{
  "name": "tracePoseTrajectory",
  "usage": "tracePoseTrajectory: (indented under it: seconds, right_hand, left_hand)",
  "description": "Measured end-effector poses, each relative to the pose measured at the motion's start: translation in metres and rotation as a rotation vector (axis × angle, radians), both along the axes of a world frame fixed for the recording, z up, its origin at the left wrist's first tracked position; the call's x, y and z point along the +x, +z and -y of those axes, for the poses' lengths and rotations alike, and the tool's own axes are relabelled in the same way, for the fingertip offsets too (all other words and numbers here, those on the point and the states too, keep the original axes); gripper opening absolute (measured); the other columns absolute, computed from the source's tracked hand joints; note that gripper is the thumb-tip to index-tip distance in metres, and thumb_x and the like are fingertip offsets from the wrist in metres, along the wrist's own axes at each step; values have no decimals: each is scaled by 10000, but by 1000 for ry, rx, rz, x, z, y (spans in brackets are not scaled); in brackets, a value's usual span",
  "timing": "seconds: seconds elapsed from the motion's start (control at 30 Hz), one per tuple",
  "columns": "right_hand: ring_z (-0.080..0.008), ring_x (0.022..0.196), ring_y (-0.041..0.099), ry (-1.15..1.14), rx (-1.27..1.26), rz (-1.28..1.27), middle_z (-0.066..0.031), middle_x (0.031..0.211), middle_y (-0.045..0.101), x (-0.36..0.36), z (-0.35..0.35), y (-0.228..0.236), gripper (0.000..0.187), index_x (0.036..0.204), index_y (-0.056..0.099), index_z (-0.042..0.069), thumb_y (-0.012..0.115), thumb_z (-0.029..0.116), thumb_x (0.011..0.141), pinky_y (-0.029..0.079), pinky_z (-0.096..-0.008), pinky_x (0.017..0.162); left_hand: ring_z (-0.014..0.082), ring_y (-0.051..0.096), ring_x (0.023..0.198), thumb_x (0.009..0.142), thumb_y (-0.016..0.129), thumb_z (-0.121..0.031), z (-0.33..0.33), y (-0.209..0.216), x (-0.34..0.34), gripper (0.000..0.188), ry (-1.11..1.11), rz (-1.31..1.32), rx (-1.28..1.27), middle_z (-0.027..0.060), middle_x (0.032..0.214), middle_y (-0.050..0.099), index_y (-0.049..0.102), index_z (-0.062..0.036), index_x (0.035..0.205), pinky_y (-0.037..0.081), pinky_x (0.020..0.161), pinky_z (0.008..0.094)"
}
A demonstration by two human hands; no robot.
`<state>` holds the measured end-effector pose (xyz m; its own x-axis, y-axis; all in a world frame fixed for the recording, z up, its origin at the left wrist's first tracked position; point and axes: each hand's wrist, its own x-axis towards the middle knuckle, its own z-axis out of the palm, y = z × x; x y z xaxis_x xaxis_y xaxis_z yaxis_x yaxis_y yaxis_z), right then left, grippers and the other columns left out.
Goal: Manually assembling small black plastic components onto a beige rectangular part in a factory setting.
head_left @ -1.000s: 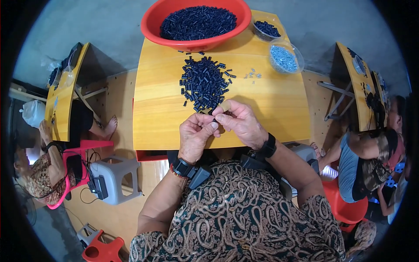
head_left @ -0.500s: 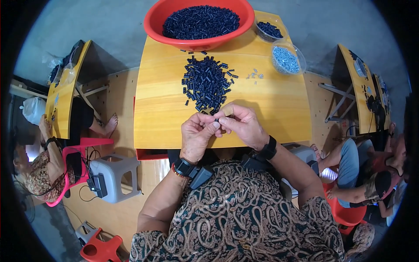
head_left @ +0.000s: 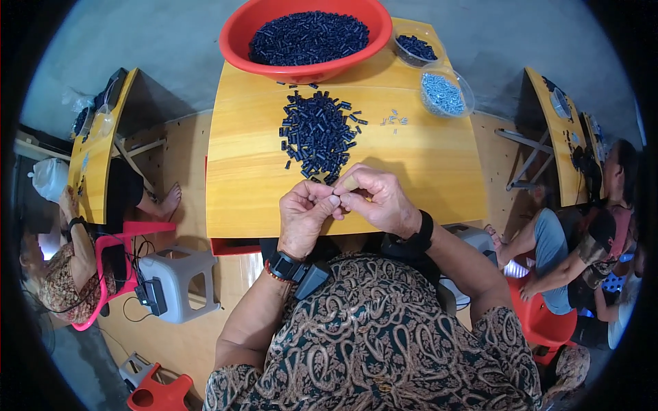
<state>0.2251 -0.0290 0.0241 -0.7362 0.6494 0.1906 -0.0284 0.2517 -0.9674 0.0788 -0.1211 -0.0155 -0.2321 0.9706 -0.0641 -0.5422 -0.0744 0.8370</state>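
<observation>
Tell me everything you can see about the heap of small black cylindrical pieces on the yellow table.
The loose heap of small black cylindrical pieces looks like glossy plastic. They lie jumbled at many angles, with a few scattered around the edges. Longer than wide, it narrows toward its near end and rests on the yellow wood-grained table, in front of the large round red plastic basin. That end lies close to the bare left hand; contact there is unclear.

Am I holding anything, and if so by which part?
Can't tell: your left hand and right hand meet at the fingers, hiding anything between them.
</observation>
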Motion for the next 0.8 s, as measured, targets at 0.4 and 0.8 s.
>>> tracePoseTrajectory:
  seconds: [0.4, 0.8]
  right_hand:
    - [-136, 671, 606, -272, 83, 217, -94, 803, 647, 10, -56, -6, 110, 943, 658, -34, 620, 6, 848, 497, -287, 628]
    - [-283, 688, 616, -121, 545, 371, -148, 722, 582, -11, -59, -2, 49, 797, 613, -9, 638, -14, 754, 486, -378, 646]
  left_hand:
    - [79, 570, 625, 873, 630, 25, 4, 1, 1, 79, 34, -109, -13, 9, 734, 574, 576, -7, 921, 531, 598, 237]
    - [108, 587, 616, 884, 625, -1, 4, 1, 0, 83, 19, -123, 4, 38, 754, 598, 561, -22, 932, 515, 600, 244]
